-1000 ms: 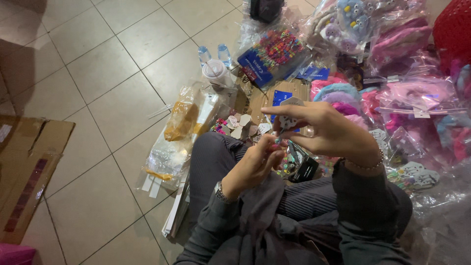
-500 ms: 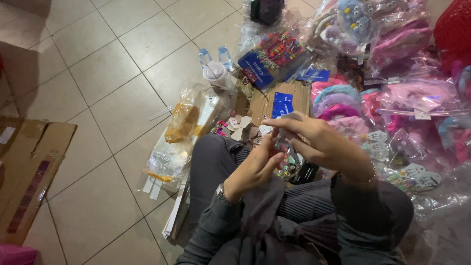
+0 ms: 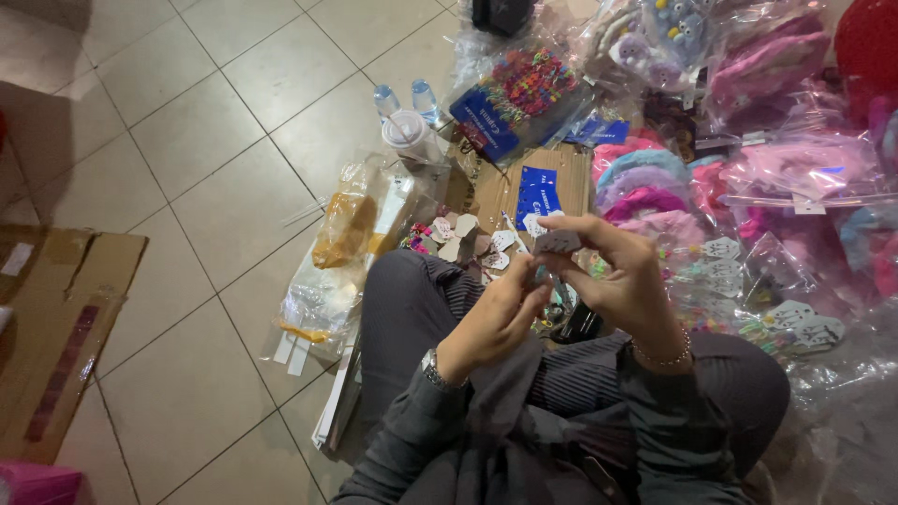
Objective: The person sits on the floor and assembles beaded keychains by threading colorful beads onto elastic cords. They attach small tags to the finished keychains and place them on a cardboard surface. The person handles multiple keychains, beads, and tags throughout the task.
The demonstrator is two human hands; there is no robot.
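I sit on a tiled floor with my knees up. My right hand (image 3: 619,276) pinches a small pale card tag (image 3: 557,243) between thumb and fingers, just above my lap. My left hand (image 3: 496,316) is curled close beside it, its fingertips touching the underside of the same tag. Several similar small cards (image 3: 465,241) lie scattered on the floor just beyond my left knee. A black object (image 3: 577,324) rests in my lap under my hands.
A flat cardboard sheet (image 3: 510,187) with a blue packet (image 3: 536,191) lies ahead. Clear bags of pink and purple fluffy items (image 3: 795,168) fill the right. A plastic cup (image 3: 409,134), two bottles (image 3: 405,98), a bagged yellow item (image 3: 344,224) and a folded carton (image 3: 56,318) lie left.
Both hands dropped slightly and drew closer to my lap. The left hand came up against the tag held in the right hand.
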